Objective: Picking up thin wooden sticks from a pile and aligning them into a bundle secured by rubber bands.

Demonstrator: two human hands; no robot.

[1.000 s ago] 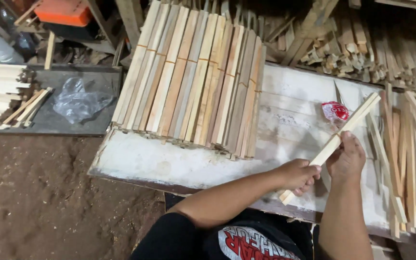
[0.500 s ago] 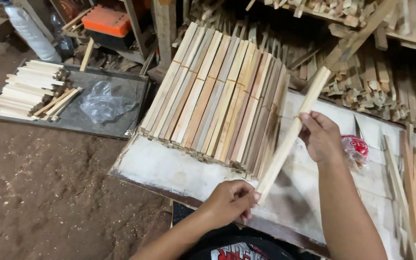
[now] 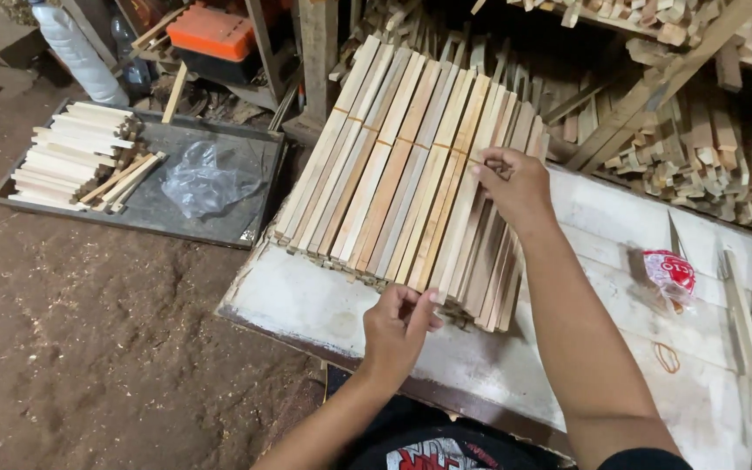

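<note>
The slat (image 3: 459, 204) lies on the stack (image 3: 393, 165) atop the white board (image 3: 306, 300), left hand (image 3: 398, 329) and right hand (image 3: 515, 181) pinching its ends, so placement looks nearly finished, release remaining.

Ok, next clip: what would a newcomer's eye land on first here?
Most striking is the fan of pale wooden slats leaning across the white board at centre, with the left hand at its near end and the right hand at its far end on one slat. To the left, a dark tray on the dirt floor holds stacked sticks and a crumpled plastic bag.
</note>
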